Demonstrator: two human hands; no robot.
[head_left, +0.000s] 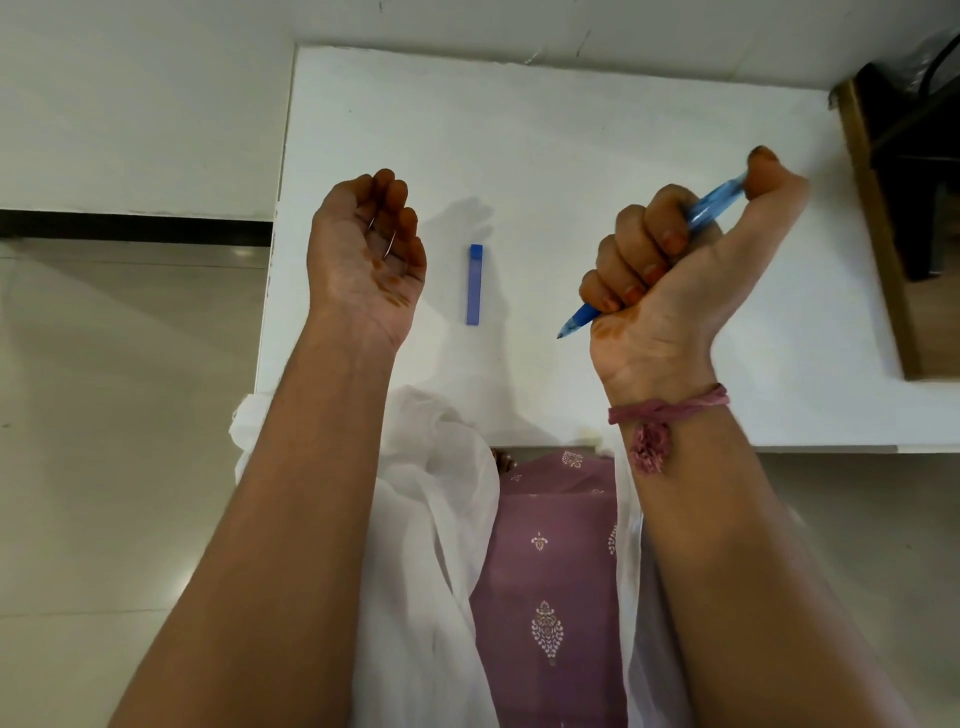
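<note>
Blue pen (714, 203) sits in your right hand (670, 280), held up above the white bench (571, 130) and well off its surface, slanting from its tip at the lower left to its top end at the upper right. Your right fingers (636, 223) are curled tight round the barrel in a fist, pressed together side by side, and your thumb rests on the pen's top end. Your left hand (363, 254) is raised to the left of it, palm turned up, its fingers (397, 208) bent inward over the palm and close together; a thin glinting line shows in that palm, too fine to tell what it is or whether you are holding it. Between your two hands a small, slim blue case (474, 285) lies flat on the bench, lengthwise away from you and apart from both hands. A pink thread band (670, 406) is tied round your right wrist.
</note>
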